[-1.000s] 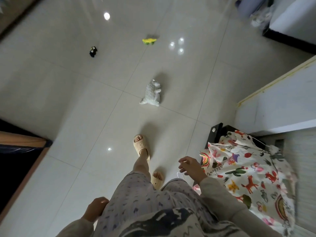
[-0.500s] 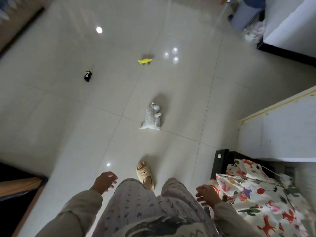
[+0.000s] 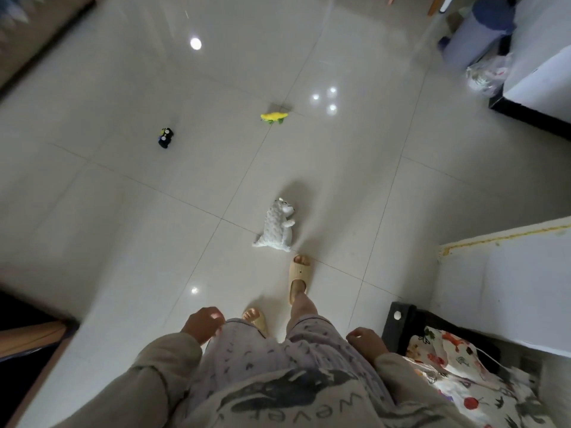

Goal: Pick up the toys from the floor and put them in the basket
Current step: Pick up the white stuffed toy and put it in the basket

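Note:
Three toys lie on the pale tiled floor. A white plush animal [image 3: 276, 226] lies just ahead of my right slipper. Farther off are a small yellow-green toy [image 3: 273, 117] and a little black toy car [image 3: 165, 138] to the left. The basket [image 3: 472, 381], black-framed with a colourful animal-print liner, stands at the lower right beside my right leg. My left hand [image 3: 202, 323] hangs by my left thigh, fingers loosely curled, holding nothing. My right hand [image 3: 366, 339] hangs beside the basket's corner, fingers loosely curled, also holding nothing.
A white cabinet [image 3: 506, 279] juts in at the right behind the basket. A blue-lidded bin [image 3: 477, 35] and a plastic bag [image 3: 486, 74] sit at the upper right beside another white unit. Dark furniture [image 3: 27, 332] edges the lower left.
I have stepped forward: the right foot now leads, close to the white plush. The toys sit lower and nearer in view, the basket has slid toward the lower right corner.

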Motion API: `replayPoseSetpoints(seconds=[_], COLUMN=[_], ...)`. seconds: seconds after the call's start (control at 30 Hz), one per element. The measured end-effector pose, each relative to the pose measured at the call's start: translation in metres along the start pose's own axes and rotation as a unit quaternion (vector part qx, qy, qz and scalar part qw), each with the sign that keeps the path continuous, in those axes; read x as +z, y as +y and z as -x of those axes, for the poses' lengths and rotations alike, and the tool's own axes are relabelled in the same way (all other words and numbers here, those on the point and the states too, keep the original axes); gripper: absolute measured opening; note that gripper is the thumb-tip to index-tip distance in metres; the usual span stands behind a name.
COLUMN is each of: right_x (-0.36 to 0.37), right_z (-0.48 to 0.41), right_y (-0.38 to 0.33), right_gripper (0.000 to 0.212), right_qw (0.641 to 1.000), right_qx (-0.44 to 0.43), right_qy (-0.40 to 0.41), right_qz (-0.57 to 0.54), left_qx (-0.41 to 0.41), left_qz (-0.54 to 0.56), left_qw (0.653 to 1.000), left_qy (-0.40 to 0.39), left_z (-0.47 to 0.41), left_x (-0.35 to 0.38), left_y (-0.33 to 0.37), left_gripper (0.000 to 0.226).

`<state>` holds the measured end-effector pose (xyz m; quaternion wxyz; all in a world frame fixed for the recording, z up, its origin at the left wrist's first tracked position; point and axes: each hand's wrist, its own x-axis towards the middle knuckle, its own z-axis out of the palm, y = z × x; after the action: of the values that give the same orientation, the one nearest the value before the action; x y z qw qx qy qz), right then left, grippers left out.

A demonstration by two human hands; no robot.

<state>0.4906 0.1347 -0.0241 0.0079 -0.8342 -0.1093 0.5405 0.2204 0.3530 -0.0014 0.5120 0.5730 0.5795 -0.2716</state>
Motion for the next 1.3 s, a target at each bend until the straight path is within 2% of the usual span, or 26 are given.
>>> replayPoseSetpoints(seconds=[0.07, 0.13, 0.2, 0.33, 0.5, 0.67, 0.8, 0.9, 1.07, 1.2, 1.3], right_x=[-0.025, -0.051, -0.078, -0.122, -0.151, -0.167, -0.178, -0.181, -0.177, -0.162, -0.146], right_z=[-0.013, -0.025, -0.037, -0.059, -0.082, -0.098, -0.110, -0.119, -0.153, -0.203, -0.259], right_y=[-0.015, -0.030, -0.045, -0.068, -0.077, -0.088, -0.101, -0.113, -0.141, -0.176, -0.209], right_gripper=[0.025, 0.017, 0.015, 0.018, 0.011, 0.013, 0.014, 0.012, 0.012, 0.011, 0.014], right_qw=[1.000, 0.999, 0.998, 0.995, 0.997, 0.998, 0.998, 0.998, 0.998, 0.998, 0.998], right_qx=[-0.014, -0.028, -0.041, -0.056, -0.056, -0.042, -0.027, -0.021, -0.014, 0.000, -0.008], right_qy=[-0.003, 0.000, -0.005, -0.018, -0.049, -0.055, -0.050, -0.049, -0.058, -0.064, -0.066], right_qz=[0.000, -0.017, -0.054, -0.084, -0.022, -0.010, -0.022, -0.042, -0.031, -0.022, 0.000], left_qx=[-0.041, -0.094, -0.141, -0.184, -0.133, -0.066, -0.052, -0.049, -0.045, -0.058, -0.069], left_qz=[0.013, 0.073, 0.130, 0.195, 0.238, 0.174, 0.129, 0.114, 0.102, 0.100, 0.097], left_qw=[0.999, 0.993, 0.981, 0.963, 0.961, 0.981, 0.990, 0.992, 0.994, 0.993, 0.993], left_qy=[-0.006, -0.001, 0.010, 0.037, 0.045, 0.054, 0.024, 0.012, -0.004, -0.008, -0.015], left_z=[0.002, 0.007, 0.013, 0.009, -0.020, -0.038, -0.053, -0.069, -0.118, -0.172, -0.225], left_x=[0.008, 0.015, 0.017, 0.019, 0.017, 0.013, 0.001, -0.008, -0.022, -0.031, -0.035], left_y=[-0.011, -0.022, -0.025, -0.005, 0.059, 0.120, 0.151, 0.164, 0.175, 0.168, 0.160], left_gripper=[0.017, 0.028, 0.020, 0.010, 0.019, 0.028, 0.022, 0.024, 0.015, 0.024, 0.021])
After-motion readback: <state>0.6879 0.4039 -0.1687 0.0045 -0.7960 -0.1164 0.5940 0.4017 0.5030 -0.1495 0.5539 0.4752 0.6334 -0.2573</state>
